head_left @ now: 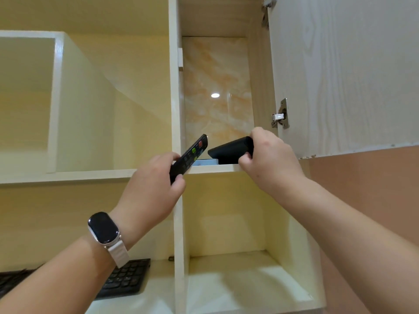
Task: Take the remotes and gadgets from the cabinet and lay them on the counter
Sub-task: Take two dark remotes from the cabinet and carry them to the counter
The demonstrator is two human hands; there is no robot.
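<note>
The left hand had its fingers closed around a slim black remote with red and green buttons, tilted up towards the open cabinet compartment. The right hand gripped a smooth, rounded black gadget at the shelf edge, above a pale flat item. A black keyboard lay on the lower shelf.
</note>
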